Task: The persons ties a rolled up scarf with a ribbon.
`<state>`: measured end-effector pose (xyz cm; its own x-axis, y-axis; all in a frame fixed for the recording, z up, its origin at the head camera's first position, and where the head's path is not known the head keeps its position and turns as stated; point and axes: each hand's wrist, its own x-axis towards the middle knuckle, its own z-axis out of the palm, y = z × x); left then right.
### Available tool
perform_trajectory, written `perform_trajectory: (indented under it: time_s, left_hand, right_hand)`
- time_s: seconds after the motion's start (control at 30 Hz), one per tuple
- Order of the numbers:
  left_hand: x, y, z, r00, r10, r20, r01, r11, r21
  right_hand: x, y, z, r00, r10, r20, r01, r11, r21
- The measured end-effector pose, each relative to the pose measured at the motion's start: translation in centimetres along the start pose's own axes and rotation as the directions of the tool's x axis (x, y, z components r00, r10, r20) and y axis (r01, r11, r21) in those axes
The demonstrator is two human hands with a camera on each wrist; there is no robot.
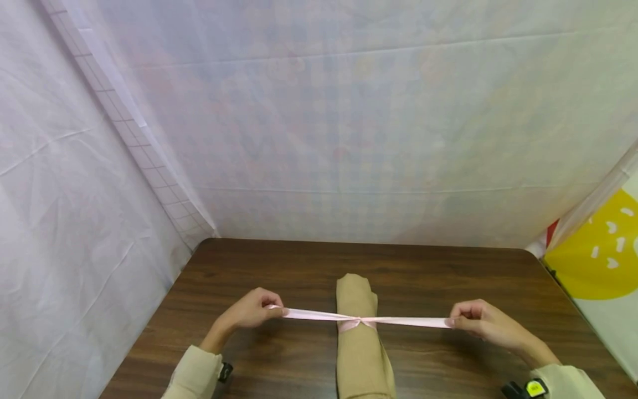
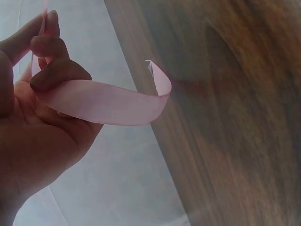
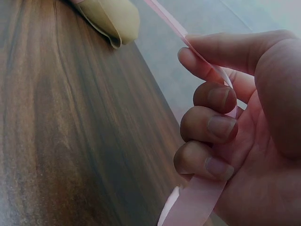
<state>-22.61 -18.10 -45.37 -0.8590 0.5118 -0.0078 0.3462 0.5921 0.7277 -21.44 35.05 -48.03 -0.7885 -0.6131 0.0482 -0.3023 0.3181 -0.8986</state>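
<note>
A pink ribbon runs around a rolled tan cloth and crosses in a knot on top of it. Both ribbon ends stretch taut out to the sides. On the left, my left hand pinches one end between thumb and fingers; in the left wrist view, that ribbon's tail curls out past the fingers with a frayed tip. My right hand pinches the other end. In the right wrist view, its other fingers curl over the ribbon, and the tail hangs below them.
The roll lies lengthwise on a dark wooden table. White sheeting hangs behind the table and along its left side. A yellow patterned cloth shows at the right edge. Each wrist wears a small black device.
</note>
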Motion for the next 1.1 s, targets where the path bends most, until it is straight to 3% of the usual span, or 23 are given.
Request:
perform_trajectory:
  time_s: [0.17, 0.53, 0.67, 0.9, 1.1]
  left_hand:
    - [-0.1, -0.2, -0.1, 1.0, 0.006, 0.005, -0.006, 1.0, -0.001]
    - [-0.2, -0.8, -0.1, 1.0, 0.003, -0.008, -0.002, 0.999, 0.033]
    - [-0.3, -1.0, 0.0, 1.0, -0.002, -0.004, 0.003, 0.999, 0.048]
    - [-0.5, -1.2, 0.2, 1.0, -0.003, -0.001, 0.003, 0.998, 0.068]
    - [-0.5, -1.1, 0.1, 0.999, -0.038, -0.005, 0.038, 0.999, -0.013]
  right_hand:
    - [0.0, 0.5, 0.1, 0.998, -0.058, 0.014, 0.058, 0.998, -0.011]
    - [0.0, 0.8, 0.3, 0.995, -0.082, 0.052, 0.087, 0.991, -0.102]
    - [0.1, 1.2, 0.3, 0.991, -0.092, 0.092, 0.099, 0.993, -0.065]
    - [-0.1, 1.5, 0.4, 0.988, -0.04, 0.147, 0.041, 0.999, -0.003]
    - [-0.2, 1.4, 0.2, 0.991, -0.008, 0.13, 0.011, 1.0, -0.017]
